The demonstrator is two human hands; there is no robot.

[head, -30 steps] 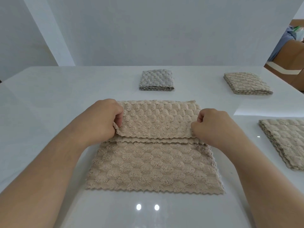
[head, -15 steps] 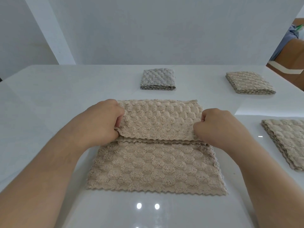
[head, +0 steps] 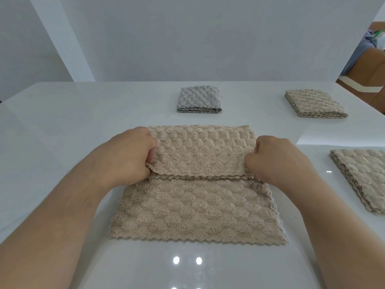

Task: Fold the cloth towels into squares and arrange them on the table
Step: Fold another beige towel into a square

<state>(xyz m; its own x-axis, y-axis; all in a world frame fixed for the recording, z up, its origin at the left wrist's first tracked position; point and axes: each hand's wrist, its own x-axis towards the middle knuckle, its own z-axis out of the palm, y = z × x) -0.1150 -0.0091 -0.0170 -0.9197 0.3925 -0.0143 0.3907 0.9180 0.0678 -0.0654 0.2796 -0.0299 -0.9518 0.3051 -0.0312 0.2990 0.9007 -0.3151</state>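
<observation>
My left hand [head: 133, 155] is clenched on the left corner of the turned-over flap [head: 204, 151], with the cloth pinched between thumb and curled fingers. My right hand [head: 275, 159] grips the right corner the same way. Over the last second both fists have barely shifted. The flap's free edge has crept only a touch toward me and sits roughly midway across the beige towel [head: 198, 209].

That towel lies flat on the white table [head: 73, 122] right in front of me, its zigzag near edge uncovered. I judge the first fold as only half drawn; the flap has to come down to that near edge before I can fold crosswise into a square.

Further out, three towels are already squared: a grey one [head: 199, 100] straight ahead, a beige one [head: 314, 103] far right, and another beige one [head: 362, 178] near right.
</observation>
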